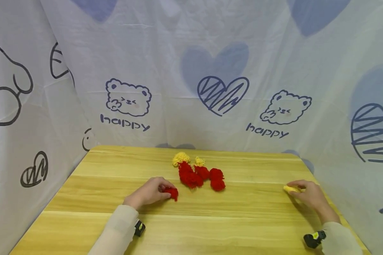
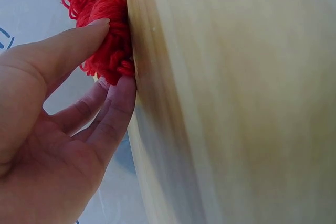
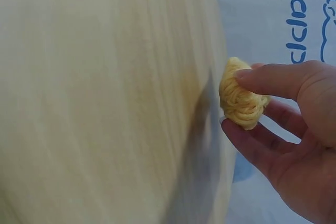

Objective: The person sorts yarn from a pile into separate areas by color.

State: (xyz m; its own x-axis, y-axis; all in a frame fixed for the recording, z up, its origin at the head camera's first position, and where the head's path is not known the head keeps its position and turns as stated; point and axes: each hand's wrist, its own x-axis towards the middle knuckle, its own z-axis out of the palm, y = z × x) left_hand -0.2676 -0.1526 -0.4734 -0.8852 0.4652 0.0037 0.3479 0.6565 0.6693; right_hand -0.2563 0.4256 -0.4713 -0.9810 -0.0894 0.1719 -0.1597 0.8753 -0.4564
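My left hand [image 1: 150, 193] pinches a small ball of red yarn [image 1: 173, 193] low over the table, left of the middle. In the left wrist view the thumb presses one side of this red yarn [image 2: 111, 30] and the fingers lie under it, close to the tabletop. Over the table's right side, my right hand [image 1: 312, 195] holds a small ball of yellow yarn [image 1: 289, 189] between thumb and fingers. The right wrist view shows the yellow yarn [image 3: 239, 98] with looped strands, apart from the wood, and a shadow beside it.
Several red yarn balls [image 1: 189, 177] lie clustered at the table's centre, with two more red ones [image 1: 217, 179] at their right. Behind them sit two yellow yarn balls [image 1: 180, 159]. The wooden table [image 1: 242, 216] is bordered by a printed white cloth [image 1: 172, 120].
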